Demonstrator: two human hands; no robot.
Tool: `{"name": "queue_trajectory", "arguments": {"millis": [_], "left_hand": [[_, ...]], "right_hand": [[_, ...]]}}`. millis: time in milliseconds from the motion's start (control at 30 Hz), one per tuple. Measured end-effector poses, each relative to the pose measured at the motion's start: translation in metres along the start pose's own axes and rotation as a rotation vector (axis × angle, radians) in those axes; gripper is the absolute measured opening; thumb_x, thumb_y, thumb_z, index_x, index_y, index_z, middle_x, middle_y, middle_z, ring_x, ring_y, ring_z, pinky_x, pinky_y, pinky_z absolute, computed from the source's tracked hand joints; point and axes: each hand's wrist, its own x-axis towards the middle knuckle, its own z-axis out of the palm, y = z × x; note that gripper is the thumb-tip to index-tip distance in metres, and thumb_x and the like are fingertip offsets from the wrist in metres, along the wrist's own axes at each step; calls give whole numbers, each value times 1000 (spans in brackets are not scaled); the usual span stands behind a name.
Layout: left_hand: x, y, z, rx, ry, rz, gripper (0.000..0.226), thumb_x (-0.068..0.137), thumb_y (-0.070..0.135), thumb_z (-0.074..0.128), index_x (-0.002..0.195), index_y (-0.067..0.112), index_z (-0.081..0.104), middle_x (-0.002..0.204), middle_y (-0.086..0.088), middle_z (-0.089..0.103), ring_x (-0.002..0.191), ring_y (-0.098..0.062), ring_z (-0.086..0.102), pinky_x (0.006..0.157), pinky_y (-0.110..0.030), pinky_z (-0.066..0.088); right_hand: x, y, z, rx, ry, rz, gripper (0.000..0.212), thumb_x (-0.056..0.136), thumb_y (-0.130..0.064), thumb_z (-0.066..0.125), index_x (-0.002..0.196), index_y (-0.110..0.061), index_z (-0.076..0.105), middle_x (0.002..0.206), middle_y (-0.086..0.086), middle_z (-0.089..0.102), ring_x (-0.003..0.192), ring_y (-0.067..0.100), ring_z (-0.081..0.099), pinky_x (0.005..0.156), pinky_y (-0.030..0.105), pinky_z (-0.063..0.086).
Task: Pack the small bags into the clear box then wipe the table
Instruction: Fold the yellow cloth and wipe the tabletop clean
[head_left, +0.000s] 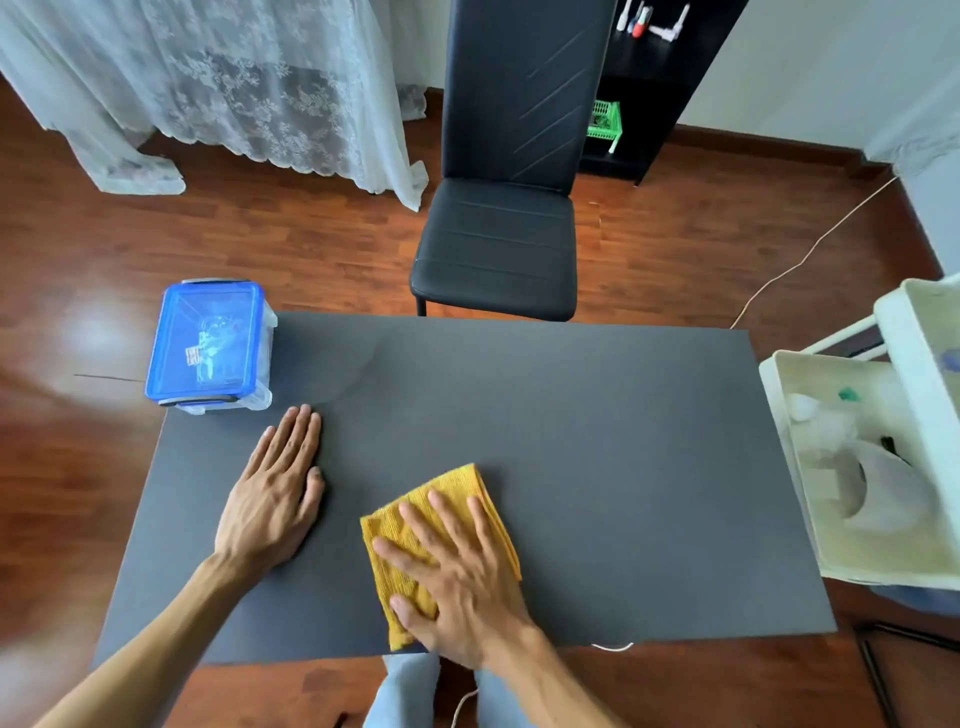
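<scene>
My right hand (457, 587) presses flat on the yellow cloth (441, 525), hiding its middle; my left hand (275, 493) lies flat on the table (597, 441). Clear box (210, 345) contents are blurred.

A room in a home: lace curtains (218, 88) hang over a wood floor (675, 249), a black dining chair (506, 171) faces the dark surface (597, 441), a black shelf (654, 88) against the wall

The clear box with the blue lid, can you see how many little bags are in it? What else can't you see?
- Clear box, head view: glare on the blue lid blurs what is inside; no count possible.
- Yellow cloth: partly hidden under the right hand.
- White cart: cut off by the right edge; its contents are blurred.
</scene>
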Motion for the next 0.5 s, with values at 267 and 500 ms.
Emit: {"name": "queue_trajectory", "arguments": {"millis": [267, 500], "left_hand": [[-19, 62, 14, -8, 2, -148, 67, 97, 36, 23, 152, -2, 16, 162, -16, 12, 152, -29, 4, 123, -43, 5], [10, 102, 27, 19, 25, -126, 66, 96, 36, 26, 153, 2, 18, 162, -13, 13, 152, -27, 5, 123, -43, 6]], "right_hand": [[-69, 215, -65, -45, 20, 543, 65, 96, -71, 26, 156, -46, 27, 168, -6, 19, 156, 27, 16, 121, 60, 18], [80, 180, -71, -9, 74, 431, 63, 98, -60, 35, 158, -45, 18, 170, -2, 10, 157, 32, -1, 122, 63, 2]]}}
